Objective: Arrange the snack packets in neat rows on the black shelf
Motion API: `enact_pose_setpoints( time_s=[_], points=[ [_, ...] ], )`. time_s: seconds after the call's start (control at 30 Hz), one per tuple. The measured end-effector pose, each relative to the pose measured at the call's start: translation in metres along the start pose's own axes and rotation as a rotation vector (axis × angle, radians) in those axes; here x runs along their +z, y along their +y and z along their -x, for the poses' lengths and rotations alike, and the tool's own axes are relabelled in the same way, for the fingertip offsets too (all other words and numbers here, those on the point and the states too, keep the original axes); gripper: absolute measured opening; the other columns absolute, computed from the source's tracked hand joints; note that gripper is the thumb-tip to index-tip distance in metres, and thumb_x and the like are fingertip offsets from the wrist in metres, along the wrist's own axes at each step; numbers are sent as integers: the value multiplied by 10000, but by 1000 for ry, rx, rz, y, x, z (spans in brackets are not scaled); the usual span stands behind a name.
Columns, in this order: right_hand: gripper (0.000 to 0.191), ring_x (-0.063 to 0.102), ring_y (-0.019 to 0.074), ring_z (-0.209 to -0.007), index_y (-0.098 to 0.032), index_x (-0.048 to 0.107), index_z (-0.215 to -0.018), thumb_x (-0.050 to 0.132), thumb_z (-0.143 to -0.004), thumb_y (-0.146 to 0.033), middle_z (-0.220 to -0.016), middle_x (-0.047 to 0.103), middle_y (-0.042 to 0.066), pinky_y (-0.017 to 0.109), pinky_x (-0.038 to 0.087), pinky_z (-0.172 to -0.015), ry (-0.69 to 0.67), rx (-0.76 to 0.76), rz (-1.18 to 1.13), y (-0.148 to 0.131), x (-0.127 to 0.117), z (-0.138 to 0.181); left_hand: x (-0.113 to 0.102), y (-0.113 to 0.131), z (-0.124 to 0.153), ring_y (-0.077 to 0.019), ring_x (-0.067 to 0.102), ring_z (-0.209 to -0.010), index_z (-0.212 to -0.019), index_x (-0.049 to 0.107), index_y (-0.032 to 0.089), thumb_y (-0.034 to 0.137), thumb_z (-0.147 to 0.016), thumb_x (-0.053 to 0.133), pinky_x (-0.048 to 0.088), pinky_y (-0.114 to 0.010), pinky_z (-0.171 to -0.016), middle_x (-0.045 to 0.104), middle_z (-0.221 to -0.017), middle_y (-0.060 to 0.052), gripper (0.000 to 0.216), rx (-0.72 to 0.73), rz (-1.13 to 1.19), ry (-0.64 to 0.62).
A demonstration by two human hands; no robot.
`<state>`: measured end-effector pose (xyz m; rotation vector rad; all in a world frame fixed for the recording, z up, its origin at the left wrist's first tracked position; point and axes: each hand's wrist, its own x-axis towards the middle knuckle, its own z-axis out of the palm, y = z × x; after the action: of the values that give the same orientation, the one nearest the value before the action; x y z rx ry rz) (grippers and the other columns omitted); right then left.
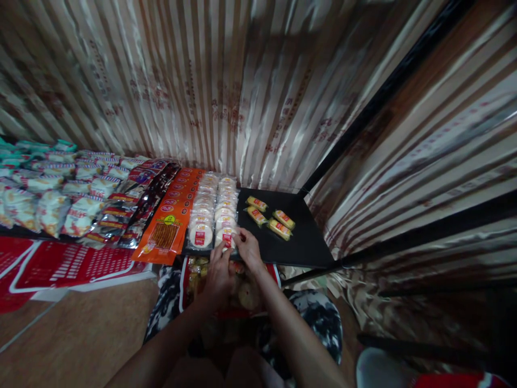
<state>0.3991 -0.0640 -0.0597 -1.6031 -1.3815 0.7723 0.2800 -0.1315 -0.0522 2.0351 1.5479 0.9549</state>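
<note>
My left hand (218,275) and my right hand (247,249) meet at the front edge of a black shelf (301,242). Both sets of fingers pinch the nearest clear packet of round white cakes with a red label (226,235), at the front of the right-hand row. A second row of the same round cake packets (202,215) lies just left of it. Below my hands, on my lap, sits a red-edged bag of more packets (194,272).
Several small yellow wrapped bars (271,215) lie on the right part of the shelf. Orange snack packets (169,221), dark packets (137,199) and white bagged snacks (52,194) fill the shelf leftward. Striped shiny curtain hangs behind. A red printed sheet (68,264) lies on the floor.
</note>
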Motion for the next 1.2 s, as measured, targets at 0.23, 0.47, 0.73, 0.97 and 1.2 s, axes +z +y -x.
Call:
enact_pose_setpoints(
  time_s=[0.23, 0.47, 0.73, 0.97, 1.2],
  points=[
    [499, 594, 188, -882, -153, 537, -1170, 595, -699, -305, -1012, 608, 84, 295, 484, -752, 48, 29, 96, -1, -2, 20, 12, -3, 6, -296, 322, -1267, -1096, 565, 75, 85, -762, 389, 354, -494, -1029, 429, -1336, -174, 378, 53, -65, 53],
    [374, 598, 156, -781, -159, 546, -1135, 515, -776, -258, -927, 631, 49, 283, 470, -757, 31, 36, 252, -14, -1, 20, 15, -4, 0, -303, 303, -1283, -1083, 585, 49, 79, -709, 422, 365, -470, -1037, 434, -1336, -178, 410, 36, -93, 59],
    [351, 588, 134, -739, -213, 534, -1156, 490, -817, -293, -1022, 622, 38, 262, 451, -716, 45, 23, 399, -17, 4, 11, 15, -3, -14, -311, 242, -1321, -1193, 511, -3, 75, -690, 403, 320, -484, -1061, 391, -1370, -202, 520, 15, -78, -25],
    [374, 591, 158, -773, -154, 524, -1155, 445, -847, -351, -1037, 608, 87, 288, 458, -734, 168, 2, 322, -13, 6, 15, 10, -4, -21, -335, 160, -1347, -1258, 437, -43, 123, -728, 424, 271, -500, -1079, 302, -1409, -251, 555, 89, -86, -67],
    [283, 605, 166, -819, -172, 599, -891, 349, -907, -305, -852, 656, 73, 274, 448, -777, 98, -216, 246, 34, -4, 87, 3, -18, 25, -188, 512, -1063, -1072, 587, 175, 125, -823, 384, 447, -365, -938, 598, -1089, -87, 324, 311, -69, -264]
  ],
)
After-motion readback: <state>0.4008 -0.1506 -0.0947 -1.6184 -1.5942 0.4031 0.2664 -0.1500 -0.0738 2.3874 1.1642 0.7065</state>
